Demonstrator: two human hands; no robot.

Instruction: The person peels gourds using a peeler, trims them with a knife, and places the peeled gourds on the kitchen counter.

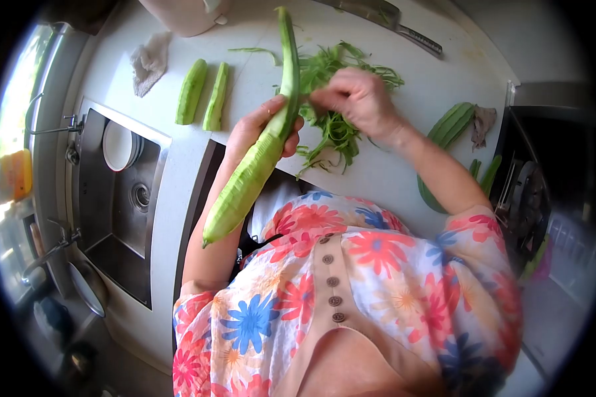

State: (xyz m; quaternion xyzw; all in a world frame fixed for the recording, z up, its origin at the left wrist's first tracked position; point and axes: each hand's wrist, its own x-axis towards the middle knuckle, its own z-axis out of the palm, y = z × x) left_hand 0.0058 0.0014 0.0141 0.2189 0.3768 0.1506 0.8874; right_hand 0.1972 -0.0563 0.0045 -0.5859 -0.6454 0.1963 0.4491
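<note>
My left hand is wrapped around the middle of a long ridged luffa, held tilted above the counter edge. Its thick lower part looks pale and peeled, while darker green skin shows along the narrow upper end. Just right of the luffa, my right hand is closed, its fingertips smeared by motion. Whatever it may hold is hidden. Beneath and behind that hand lies a heap of green peelings. Two peeled luffa pieces, a thicker one and a thinner one, rest left of my left hand.
A knife lies at the far side. Unpeeled luffa and a brown rag sit at right. On the left are a crumpled cloth and a sink holding white dishes. A pale container stands at the back.
</note>
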